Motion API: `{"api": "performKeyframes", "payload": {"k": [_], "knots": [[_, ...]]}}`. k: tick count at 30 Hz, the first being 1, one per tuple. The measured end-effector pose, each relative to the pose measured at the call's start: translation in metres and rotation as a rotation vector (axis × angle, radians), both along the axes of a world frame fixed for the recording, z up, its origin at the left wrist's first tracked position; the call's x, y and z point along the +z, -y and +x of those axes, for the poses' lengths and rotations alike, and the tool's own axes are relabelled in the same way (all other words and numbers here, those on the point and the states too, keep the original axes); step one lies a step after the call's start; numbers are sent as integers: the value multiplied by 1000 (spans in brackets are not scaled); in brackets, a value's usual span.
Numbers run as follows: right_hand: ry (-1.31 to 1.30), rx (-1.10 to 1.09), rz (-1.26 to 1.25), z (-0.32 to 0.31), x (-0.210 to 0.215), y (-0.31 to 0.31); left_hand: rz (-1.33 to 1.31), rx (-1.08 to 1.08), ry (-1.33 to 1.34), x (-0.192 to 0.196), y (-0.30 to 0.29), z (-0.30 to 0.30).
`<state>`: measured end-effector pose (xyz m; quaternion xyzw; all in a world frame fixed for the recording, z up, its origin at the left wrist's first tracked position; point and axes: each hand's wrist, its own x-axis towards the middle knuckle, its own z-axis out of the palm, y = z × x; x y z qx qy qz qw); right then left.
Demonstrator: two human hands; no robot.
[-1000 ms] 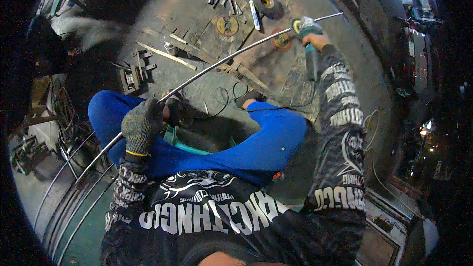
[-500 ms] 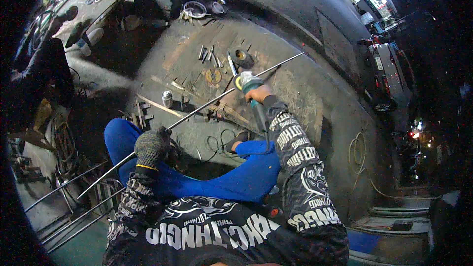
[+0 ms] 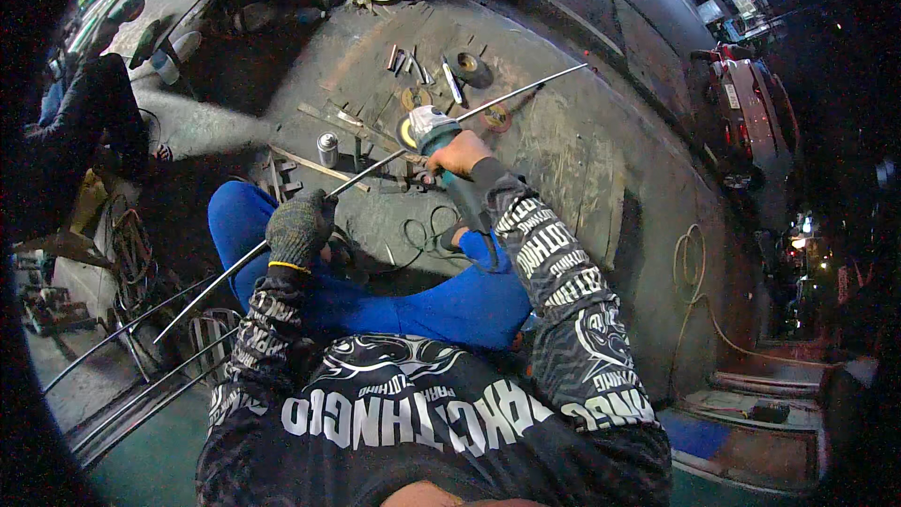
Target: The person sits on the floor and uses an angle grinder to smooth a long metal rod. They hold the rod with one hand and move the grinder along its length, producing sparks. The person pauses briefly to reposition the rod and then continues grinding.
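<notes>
A long thin metal rod (image 3: 526, 92) runs slantwise from the lower left to the upper right. My left hand (image 3: 298, 230), in a grey knit glove, is closed around it near its lower end. My bare right hand (image 3: 460, 155) grips a teal and black angle grinder (image 3: 434, 130) by its body behind the silver head. The grinder's yellowish disc (image 3: 407, 134) lies at the rod's middle; whether it touches is hard to tell. Beneath the rod, a flat round disc (image 3: 495, 117) and another disc (image 3: 416, 99) lie on the worn board (image 3: 554, 169).
A spray can (image 3: 327, 150) stands near wooden strips (image 3: 314, 169). Small metal pieces (image 3: 402, 60) and a dark cup-shaped part (image 3: 472, 69) lie farther off. More rods (image 3: 141, 413) extend at lower left, near a person's dark-clothed leg (image 3: 89, 122). A hose (image 3: 690, 268) coils at right.
My right hand has brought the grinder left along the rod, toward my left hand, uncovering a disc on the board. The left hand keeps its hold; the whole view has shifted slightly.
</notes>
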<state>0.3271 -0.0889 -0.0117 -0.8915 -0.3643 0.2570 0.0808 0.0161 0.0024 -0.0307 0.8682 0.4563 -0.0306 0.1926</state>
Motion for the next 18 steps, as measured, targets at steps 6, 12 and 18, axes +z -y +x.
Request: {"api": "performKeyframes", "payload": {"k": [6,12,18], "knots": [[-12,57,12,-37,11,2,-54,27,-39,16,8,5],[-93,158,-49,-51,23,3,-19,-28,-42,13,2,0],[28,25,-18,-36,12,4,60,-76,-5,3,-4,-10]]}}
